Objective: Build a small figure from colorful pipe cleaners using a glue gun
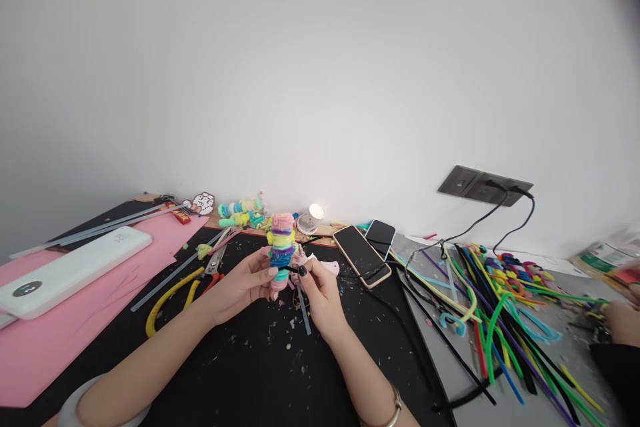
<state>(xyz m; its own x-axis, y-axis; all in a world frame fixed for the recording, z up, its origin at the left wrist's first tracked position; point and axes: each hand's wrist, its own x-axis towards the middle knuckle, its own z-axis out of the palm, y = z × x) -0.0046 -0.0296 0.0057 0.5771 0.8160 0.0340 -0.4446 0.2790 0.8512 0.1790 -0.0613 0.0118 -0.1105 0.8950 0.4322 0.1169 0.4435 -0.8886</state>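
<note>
My left hand (253, 283) is closed round the lower part of an upright figure (283, 250) wound from pink, yellow, purple, blue and teal pipe cleaners. My right hand (320, 290) is beside it, thumb and fingers pinching a black pipe cleaner (287, 269) that runs across the figure's front. Behind the right hand lies a pale pink item (327, 265), partly covered. A grey strip (304, 310) rests on the black table (250, 373) below the hands. Scissors with yellow and red handles (173, 297) lie left of my left hand.
Two phones (363, 257) lie right of my hands. Many coloured pipe cleaners (500, 327) spread over the grey surface. Left are pink sheets (90, 320) and a white device (75, 270). A paper cup (311, 219) stands by the wall. Another person's hand (623, 320) is at far right.
</note>
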